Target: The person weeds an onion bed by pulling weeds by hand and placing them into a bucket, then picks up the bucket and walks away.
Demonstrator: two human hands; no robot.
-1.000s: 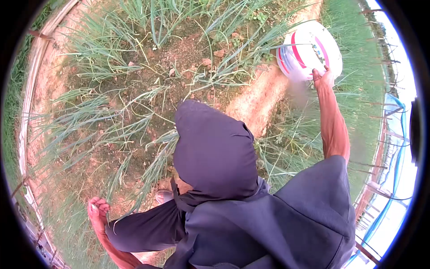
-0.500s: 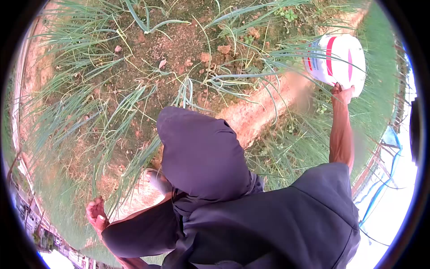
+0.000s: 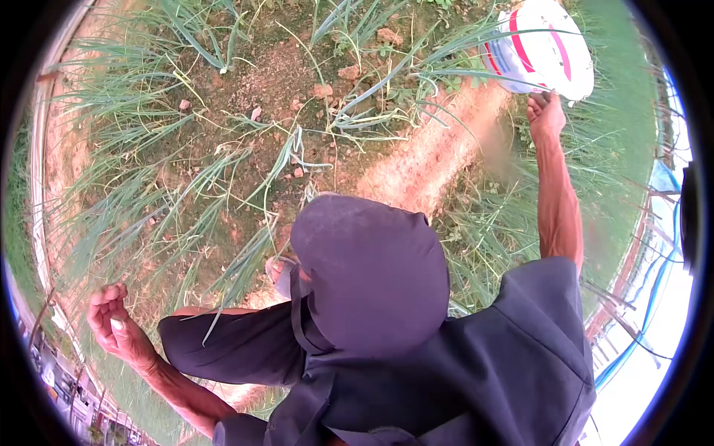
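Note:
At the upper right, a white bucket (image 3: 547, 56) with red and pink stripes is tilted over the green plants. My right hand (image 3: 547, 113) grips its near edge with the arm stretched forward. My left hand (image 3: 119, 327) is held out at the lower left beside my bent knee. Its fingers are loosely curled, the thumb stands apart, and nothing shows in it. The nearest things to it are thin green onion plants (image 3: 167, 215). What is inside the bucket is hidden.
Onion plants grow in brown soil (image 3: 268, 82) with small clods. A bare dirt furrow (image 3: 416, 163) runs diagonally beneath me. My knees in dark trousers (image 3: 372, 275) fill the lower middle. Sticks and a blue strip (image 3: 654, 275) line the right edge.
My right hand and the bucket have moved up and slightly left in view, and the bucket tilts more. My left hand has moved left and up, away from the plant leaves.

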